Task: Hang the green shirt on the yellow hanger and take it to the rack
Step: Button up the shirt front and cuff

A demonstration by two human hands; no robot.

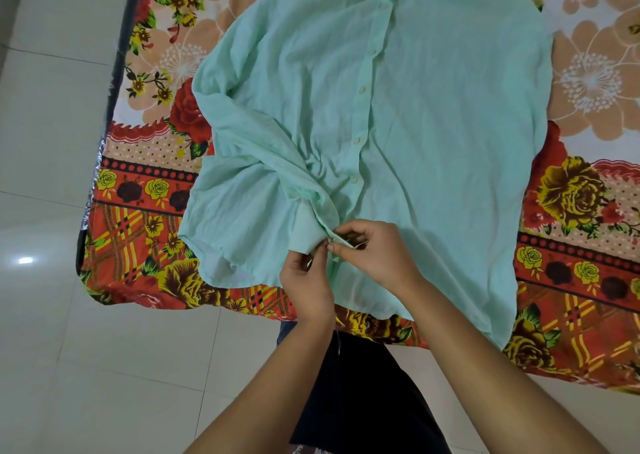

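Note:
The pale green shirt (pixel 398 114) lies spread on the bed, buttoned front up, collar at the far end, hem toward me. Its left sleeve is folded across the front, with the cuff (pixel 308 228) near the hem. My left hand (pixel 306 280) pinches the cuff's edge from below. My right hand (pixel 374 249) pinches the same cuff edge from the right, fingers curled round the fabric. No yellow hanger and no rack are in view.
The bed carries a floral sheet (pixel 145 218) in red, orange and yellow, and its near edge runs just in front of my body. White floor tiles (pixel 52 315) lie to the left and below.

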